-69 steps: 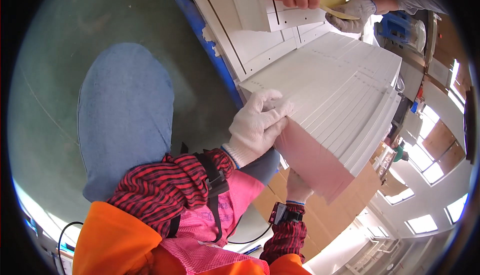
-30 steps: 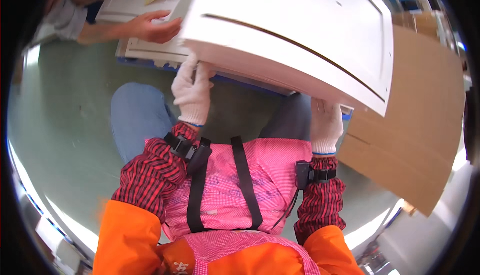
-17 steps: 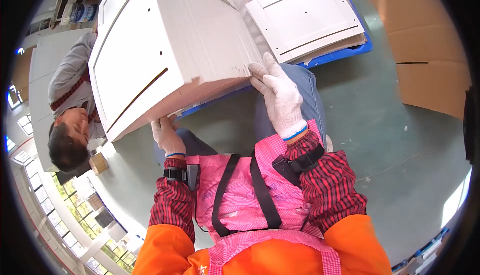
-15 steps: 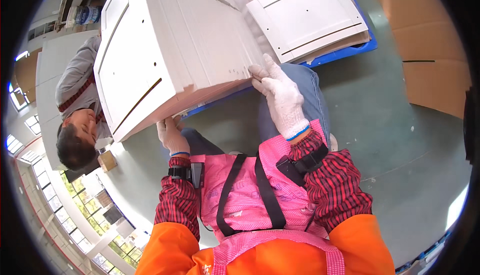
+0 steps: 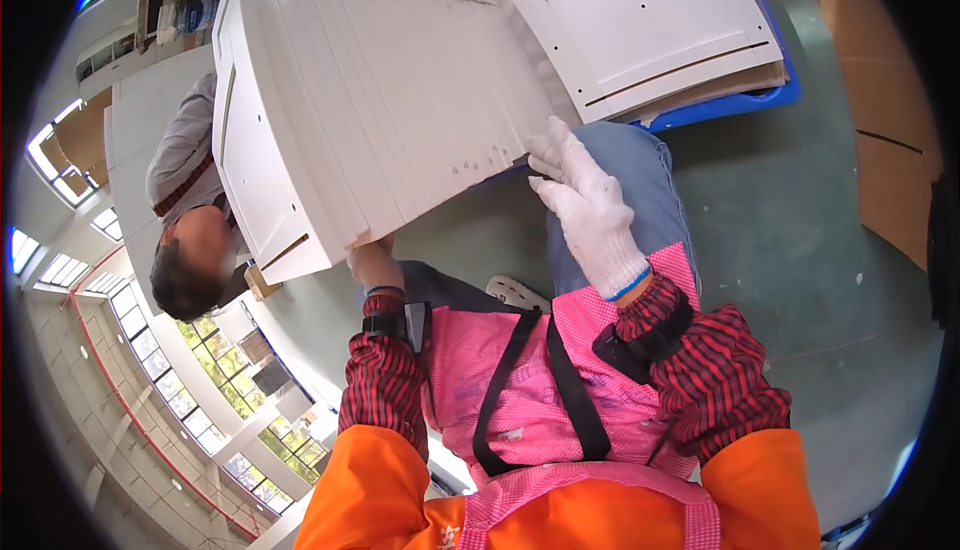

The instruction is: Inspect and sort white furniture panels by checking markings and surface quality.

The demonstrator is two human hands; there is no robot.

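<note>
A thick stack of white panels (image 5: 400,100) stands pressed together in front of me, their long edges facing up. The outermost panel (image 5: 262,150) on the left shows a frame line, small holes and a dark slot. My left hand (image 5: 378,268), in a pale glove, is at the stack's near left corner; its fingers are hidden behind the panels. At the near right end of the stack, my white-gloved right hand (image 5: 588,208) has its fingers stretched out beside the panel ends, with nothing in its grasp. I cannot tell whether its fingertips touch them.
More white panels (image 5: 650,35) lie flat at the right on a blue pallet (image 5: 730,105). Brown cardboard (image 5: 885,120) rests on the green floor (image 5: 780,230) at far right. Another person (image 5: 195,200) is close beyond the stack on the left. My knee (image 5: 625,165) is against the pallet side.
The outermost left panel face has turned away and looks narrower, its neighbours' edges now stepped. My left hand has slipped further behind the near corner. The right hand's fingers have straightened off the panel ends.
</note>
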